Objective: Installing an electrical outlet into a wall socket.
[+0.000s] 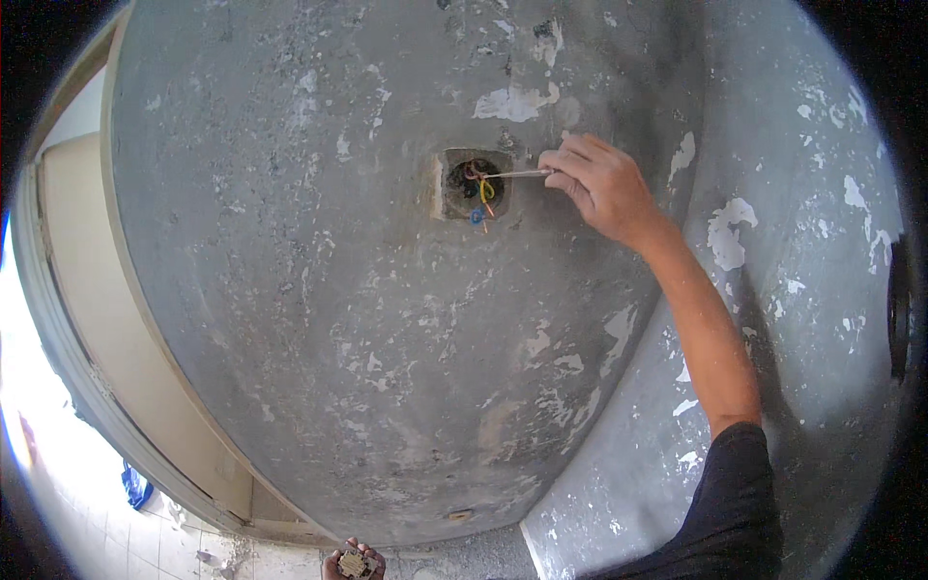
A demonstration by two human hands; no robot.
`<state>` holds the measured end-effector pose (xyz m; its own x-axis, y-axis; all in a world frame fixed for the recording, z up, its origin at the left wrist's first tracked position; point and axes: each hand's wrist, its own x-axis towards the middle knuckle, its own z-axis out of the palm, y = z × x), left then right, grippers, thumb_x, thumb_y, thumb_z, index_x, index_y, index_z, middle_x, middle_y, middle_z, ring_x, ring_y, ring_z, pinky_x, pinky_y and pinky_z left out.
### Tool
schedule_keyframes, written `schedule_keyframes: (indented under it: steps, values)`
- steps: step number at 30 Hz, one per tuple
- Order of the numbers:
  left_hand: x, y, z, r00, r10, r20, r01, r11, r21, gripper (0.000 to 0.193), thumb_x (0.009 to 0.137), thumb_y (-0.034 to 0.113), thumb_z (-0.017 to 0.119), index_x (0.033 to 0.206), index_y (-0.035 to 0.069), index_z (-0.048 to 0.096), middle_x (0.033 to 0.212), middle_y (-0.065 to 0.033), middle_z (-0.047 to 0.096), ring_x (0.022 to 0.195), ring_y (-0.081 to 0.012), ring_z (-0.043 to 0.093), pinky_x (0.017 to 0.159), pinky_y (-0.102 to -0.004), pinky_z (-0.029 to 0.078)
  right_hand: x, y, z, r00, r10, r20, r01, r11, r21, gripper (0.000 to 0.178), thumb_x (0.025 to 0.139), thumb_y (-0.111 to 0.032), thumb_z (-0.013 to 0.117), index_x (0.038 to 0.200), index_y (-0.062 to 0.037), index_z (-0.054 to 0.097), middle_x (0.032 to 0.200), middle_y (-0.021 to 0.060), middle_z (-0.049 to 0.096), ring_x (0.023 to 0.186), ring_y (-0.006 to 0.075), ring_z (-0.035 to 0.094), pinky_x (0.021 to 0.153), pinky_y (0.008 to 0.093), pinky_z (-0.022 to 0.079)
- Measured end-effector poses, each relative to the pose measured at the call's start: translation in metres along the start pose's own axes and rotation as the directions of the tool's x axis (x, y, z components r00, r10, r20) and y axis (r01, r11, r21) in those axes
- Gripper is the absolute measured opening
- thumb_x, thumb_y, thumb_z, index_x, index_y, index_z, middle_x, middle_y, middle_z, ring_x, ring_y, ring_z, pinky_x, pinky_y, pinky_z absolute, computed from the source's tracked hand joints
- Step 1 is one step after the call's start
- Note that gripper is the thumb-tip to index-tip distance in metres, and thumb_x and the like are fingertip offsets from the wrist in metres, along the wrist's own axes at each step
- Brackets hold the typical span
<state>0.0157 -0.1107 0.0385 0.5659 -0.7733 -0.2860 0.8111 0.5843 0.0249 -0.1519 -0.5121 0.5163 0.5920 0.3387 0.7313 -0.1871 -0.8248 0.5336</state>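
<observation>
A recessed round electrical box [446, 184] sits in the grey wall, in a square cut-out. Out of it hang a yellow-green wire [486, 190], a blue wire [477, 215] and reddish wires, with bare copper ends showing. My right hand [601, 184] is closed around a slim screwdriver [522, 174], its handle mostly hidden by the fingers. The metal shaft points left, and its tip reaches into the box among the wires. At the bottom edge my left hand [335, 565], partly cut off, grips a small beige-and-metal socket insert [356, 563].
Paint flakes off the grey wall [387, 290] in white patches. Another wall [802, 290] meets it on the right. A door frame [145, 271] curves down the left side. Low on the wall is a small outlet opening [461, 515]. Blue plastic [136, 485] lies on the tiled floor.
</observation>
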Motion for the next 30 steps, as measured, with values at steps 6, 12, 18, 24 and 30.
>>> schedule_keyframes:
  steps: [6,12,18,24,30]
  values:
    - [-0.012,-0.026,0.047,0.975,0.092,-0.2,-0.079,0.994,0.074,0.035,0.083,0.021,0.066,0.107,-0.004,0.061,0.086,-0.0122,0.06,0.085,-0.0257,0.058,0.079,-0.0366,0.053,-0.008,-0.018,0.004,0.988,0.139,-0.064,-0.144,0.987,-0.076,0.015,0.087,-0.018,0.066,0.095,-0.0064,0.064,0.088,0.0092,0.064,0.081,0.0308,0.06,0.069,0.0407,0.048]
    - [-0.011,-0.029,0.036,0.986,0.072,-0.149,-0.062,0.996,0.066,0.034,0.083,0.021,0.065,0.105,-0.004,0.062,0.086,-0.0134,0.061,0.083,-0.0265,0.059,0.079,-0.0378,0.053,0.007,-0.017,0.003,0.948,0.313,0.05,-0.309,0.948,-0.079,0.017,0.083,-0.024,0.072,0.088,-0.0092,0.067,0.077,0.0054,0.065,0.075,0.0266,0.061,0.067,0.0393,0.048]
    - [-0.016,-0.03,0.021,0.986,0.046,-0.16,-0.038,0.998,0.054,0.036,0.083,0.023,0.064,0.108,-0.004,0.062,0.09,-0.0139,0.064,0.087,-0.0269,0.061,0.079,-0.0387,0.053,0.008,-0.001,0.019,0.996,0.033,-0.085,-0.034,0.999,-0.014,0.015,0.083,-0.024,0.071,0.084,-0.0098,0.066,0.073,0.0041,0.063,0.072,0.0252,0.06,0.069,0.0381,0.047]
    - [-0.013,-0.024,-0.003,0.983,0.149,-0.104,-0.138,0.985,0.108,0.038,0.086,0.033,0.055,0.107,0.002,0.061,0.089,-0.0096,0.064,0.084,-0.0242,0.061,0.077,-0.0381,0.051,0.01,-0.016,0.015,0.99,0.002,-0.144,-0.03,0.981,-0.191,0.011,0.083,-0.017,0.07,0.089,-0.0105,0.065,0.081,0.0041,0.064,0.077,0.0248,0.059,0.071,0.0395,0.045]
    - [-0.025,-0.03,0.02,0.93,0.284,-0.232,-0.28,0.959,0.052,0.039,0.086,0.033,0.056,0.108,0.001,0.061,0.089,-0.0109,0.064,0.083,-0.0248,0.061,0.078,-0.0377,0.051,0.016,-0.035,0.015,0.993,0.024,0.115,0.037,0.87,-0.492,0.011,0.092,-0.018,0.058,0.098,-0.01,0.063,0.083,0.0093,0.064,0.082,0.0261,0.065,0.077,0.0417,0.049]
